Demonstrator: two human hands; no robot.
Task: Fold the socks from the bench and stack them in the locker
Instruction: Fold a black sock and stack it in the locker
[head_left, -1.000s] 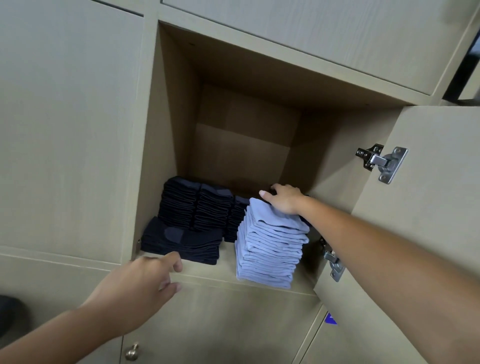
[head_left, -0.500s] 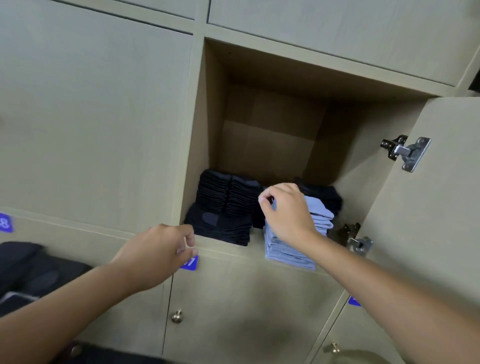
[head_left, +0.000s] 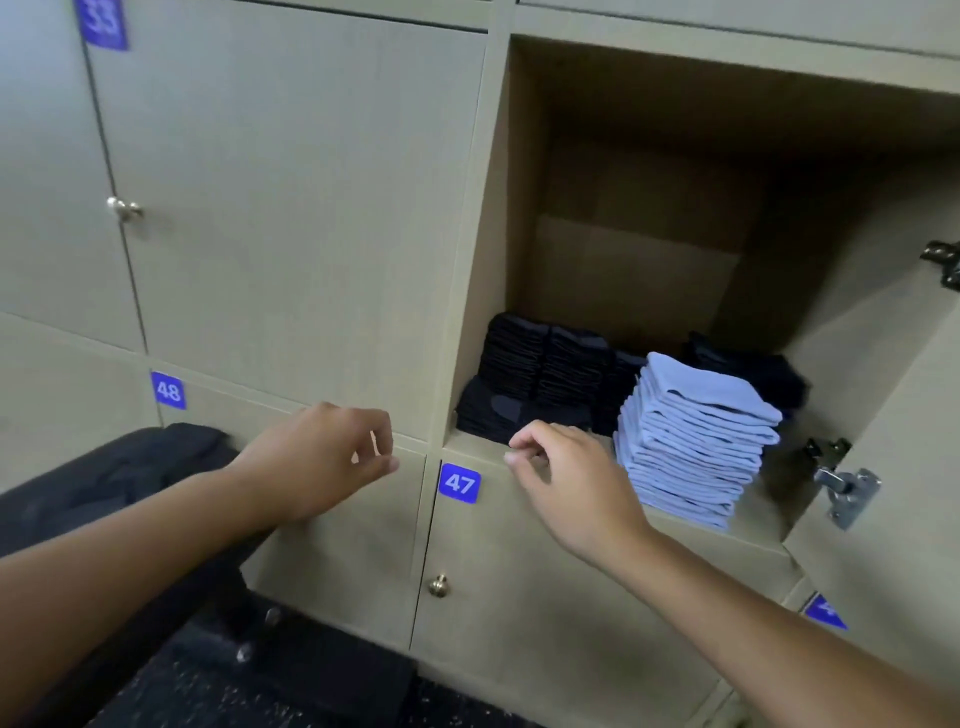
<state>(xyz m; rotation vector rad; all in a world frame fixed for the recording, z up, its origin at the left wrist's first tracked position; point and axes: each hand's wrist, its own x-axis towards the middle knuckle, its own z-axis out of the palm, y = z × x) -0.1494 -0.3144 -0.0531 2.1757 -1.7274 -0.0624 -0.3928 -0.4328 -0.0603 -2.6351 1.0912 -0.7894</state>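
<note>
- Head view, surroundings first: closed locker doors fill the left, with a blue tag 48 (head_left: 168, 390), a blue tag 47 (head_left: 459, 483) on the door below the open locker (head_left: 644, 218), and a brass knob (head_left: 439, 585) lower down on that same door.
- The open locker's door (head_left: 893, 467) swings out on the right, and its lower metal hinge (head_left: 847, 491) sits just beside the pale stack.
- Down at lower left there's the dark bench (head_left: 119, 467), padded, partly behind my left forearm.
- Nothing stands between my hands and the locker mouth; both hang in front of the shelf edge.
- My left hand (head_left: 317, 462) is out in front of the closed door left of tag 47, fingers loosely curled, thumb near the fingertips, holding nothing.
- My right hand (head_left: 571, 483) is at the locker's front lip, fingers loosely bent, also empty, just beside the pale stack but not touching it.
- The light blue socks (head_left: 696, 441) stand at front right of the shelf, a tall stack of flat folds, their long sides running front-left to back-right, leaning slightly.
- The dark socks (head_left: 540, 374) fill the left and back: upright rows behind, a low flat pile in front, more dark ones behind the blue stack.
- Blue ones look smooth and even-edged; dark ones nearly black with grey patches.
</note>
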